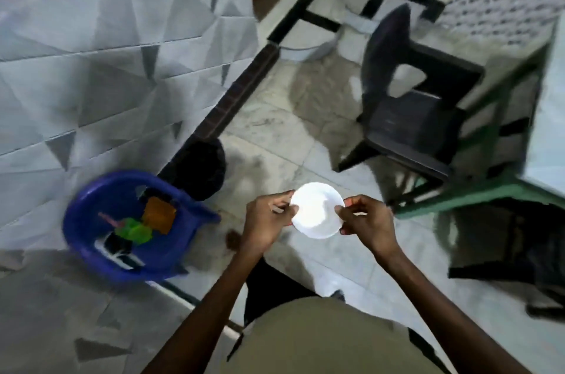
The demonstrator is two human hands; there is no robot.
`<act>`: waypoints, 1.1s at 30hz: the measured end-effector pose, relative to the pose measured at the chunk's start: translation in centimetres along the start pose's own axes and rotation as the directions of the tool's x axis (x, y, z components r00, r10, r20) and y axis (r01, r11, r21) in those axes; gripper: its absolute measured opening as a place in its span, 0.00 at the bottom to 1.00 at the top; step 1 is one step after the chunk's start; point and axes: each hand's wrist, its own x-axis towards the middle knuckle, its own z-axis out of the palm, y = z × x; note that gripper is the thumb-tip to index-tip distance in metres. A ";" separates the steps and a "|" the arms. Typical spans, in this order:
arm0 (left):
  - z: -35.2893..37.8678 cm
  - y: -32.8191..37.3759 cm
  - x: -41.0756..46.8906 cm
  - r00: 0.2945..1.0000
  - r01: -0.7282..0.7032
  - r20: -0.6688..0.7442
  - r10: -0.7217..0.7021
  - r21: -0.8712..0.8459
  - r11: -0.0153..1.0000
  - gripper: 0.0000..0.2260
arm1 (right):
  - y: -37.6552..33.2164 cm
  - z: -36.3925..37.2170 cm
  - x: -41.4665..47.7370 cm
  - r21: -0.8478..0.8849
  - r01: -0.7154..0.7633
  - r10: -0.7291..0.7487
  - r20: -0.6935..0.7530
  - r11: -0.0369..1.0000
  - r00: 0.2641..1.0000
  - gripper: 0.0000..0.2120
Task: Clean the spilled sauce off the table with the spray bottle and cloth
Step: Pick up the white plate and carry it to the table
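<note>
Cloth: an orange cloth [159, 214] is lying on the seat of a blue plastic chair [91, 254], near left, against the tiled wall.
Spray bottle: a bright green object [134, 231] with a pink part is sitting just beside the cloth on the same seat. It is probably the bottle, but it is too blurred to be sure.
Table: only the pale top of the table [548, 117] and its green frame are showing, at the right edge. No sauce is showing on the part in view.
Left hand: the left hand [266, 221] is pinching the left rim of a small white plate [316, 210], fingers curled round it.
Right hand: the right hand [365, 222] is gripping the plate's right rim the same way, so the plate is hanging level between both hands over the floor.
Step in hand: the person seems to be carrying the plate clear of the work area. Neither cleaning tool is being touched, so spraying and wiping are not yet begun.
Next move: the plate is needing a resting place, to free both hands. After that comes a reach to the near-left seat for bottle and cloth, then a turn right to the table.
Surroundings: a black bin [201, 169] is standing just beyond the blue chair, and a dark chair [409, 126] is standing far right by the table. A brown mark [234, 240] is showing on the floor near the left wrist; what it is cannot be told.
</note>
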 end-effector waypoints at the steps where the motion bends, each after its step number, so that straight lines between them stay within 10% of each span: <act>1: 3.6 1.7 -1.0 0.999 -0.017 0.038 0.017 0.006 1.000 0.15 | 1.3 -3.7 -1.5 0.022 -0.010 0.011 -0.050 1.000 0.999 0.06; 13: 33.3 13.5 -7.6 0.881 -0.232 0.441 0.170 0.091 0.968 0.16 | 10.8 -32.4 -11.4 0.256 -0.062 0.192 -0.521 0.965 0.832 0.03; 24: 60.2 21.1 -10.0 0.739 -0.346 0.648 0.187 0.126 0.930 0.14 | 19.9 -54.3 -13.0 0.425 -0.094 0.384 -0.672 0.900 0.633 0.05; 33: 83.0 26.4 -17.7 0.460 -0.600 0.857 0.234 0.105 0.793 0.14 | 29.1 -71.6 -19.8 0.484 -0.111 0.488 -0.788 0.868 0.377 0.05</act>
